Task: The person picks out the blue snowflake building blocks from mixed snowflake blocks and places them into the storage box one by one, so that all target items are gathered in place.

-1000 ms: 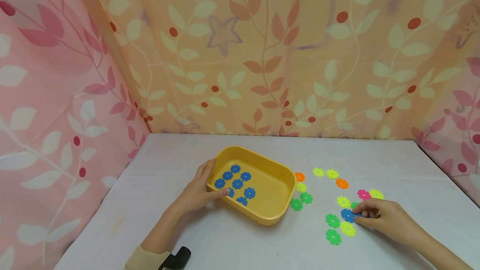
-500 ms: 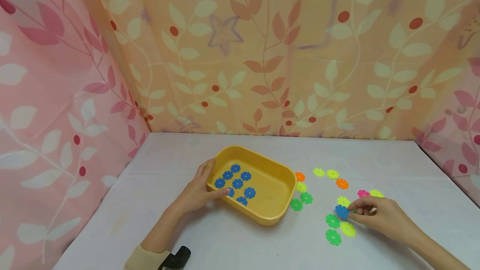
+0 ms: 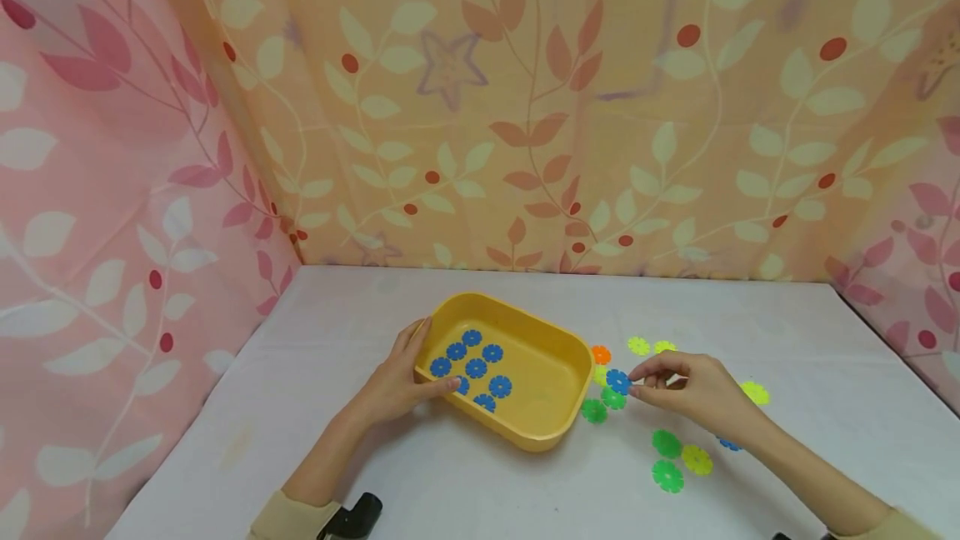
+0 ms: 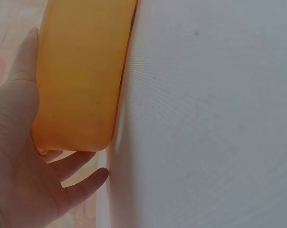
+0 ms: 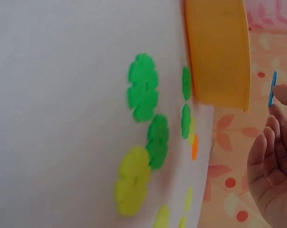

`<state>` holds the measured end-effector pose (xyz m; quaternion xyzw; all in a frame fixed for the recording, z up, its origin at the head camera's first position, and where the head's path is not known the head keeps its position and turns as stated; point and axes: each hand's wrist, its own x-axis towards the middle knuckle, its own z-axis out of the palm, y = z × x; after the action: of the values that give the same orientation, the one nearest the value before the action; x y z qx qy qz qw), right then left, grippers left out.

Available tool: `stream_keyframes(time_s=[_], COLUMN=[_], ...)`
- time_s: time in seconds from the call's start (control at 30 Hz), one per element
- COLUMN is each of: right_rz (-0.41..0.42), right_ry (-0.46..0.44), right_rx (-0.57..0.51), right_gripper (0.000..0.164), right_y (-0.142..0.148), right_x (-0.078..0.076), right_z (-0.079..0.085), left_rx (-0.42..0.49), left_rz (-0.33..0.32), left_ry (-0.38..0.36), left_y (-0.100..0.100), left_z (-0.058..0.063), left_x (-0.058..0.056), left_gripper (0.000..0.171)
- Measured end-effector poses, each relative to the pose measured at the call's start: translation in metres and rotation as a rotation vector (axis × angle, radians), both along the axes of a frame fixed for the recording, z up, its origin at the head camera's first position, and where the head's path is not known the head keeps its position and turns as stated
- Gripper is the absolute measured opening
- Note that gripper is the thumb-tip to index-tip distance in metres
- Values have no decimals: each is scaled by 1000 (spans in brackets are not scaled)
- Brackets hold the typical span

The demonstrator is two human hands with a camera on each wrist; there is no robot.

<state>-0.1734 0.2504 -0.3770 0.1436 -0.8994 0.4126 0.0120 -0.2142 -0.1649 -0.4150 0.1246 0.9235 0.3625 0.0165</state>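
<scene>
A yellow plastic basin [image 3: 551,382] stands on the white table, with several blue notched discs [image 3: 476,367] lying in its left part. My left hand [image 3: 393,382] holds the basin's left end, its thumb over the front rim; in the left wrist view the fingers wrap the basin's end. To the right of the basin, my right hand [image 3: 693,386] pinches one blue notched disc [image 3: 618,382] between thumb and index finger. In the right wrist view that disc [image 5: 272,89] appears edge-on, clear of the tabletop. The other fingers are curled.
Loose green discs [image 3: 667,443], yellow discs [image 3: 755,392] and an orange disc [image 3: 601,354] lie right of the basin. Another blue disc [image 3: 730,443] is partly hidden by my right forearm. Patterned curtains [image 3: 525,107] hang behind and at both sides.
My right hand has picked up a blue disc from the right-hand group and carried it left and away from me, close to the basin. My left hand and the basin have stayed put.
</scene>
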Motion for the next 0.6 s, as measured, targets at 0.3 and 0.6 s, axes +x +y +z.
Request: stream_keyframes(time_s=[0.3,0.6], right_rz=[152,251], right_ry=[14,57], right_rx=[-55,38], right_gripper=[19,16], right_y=[-60,-102], right_x=[-28,-50], right_z=[8,-1], left_rx=[10,-1], left_rz=[-2,-2], left_ry=[12,20], left_y=[0,0], left_z=[-2,0], left_x=[0,1], left_gripper=[110,110])
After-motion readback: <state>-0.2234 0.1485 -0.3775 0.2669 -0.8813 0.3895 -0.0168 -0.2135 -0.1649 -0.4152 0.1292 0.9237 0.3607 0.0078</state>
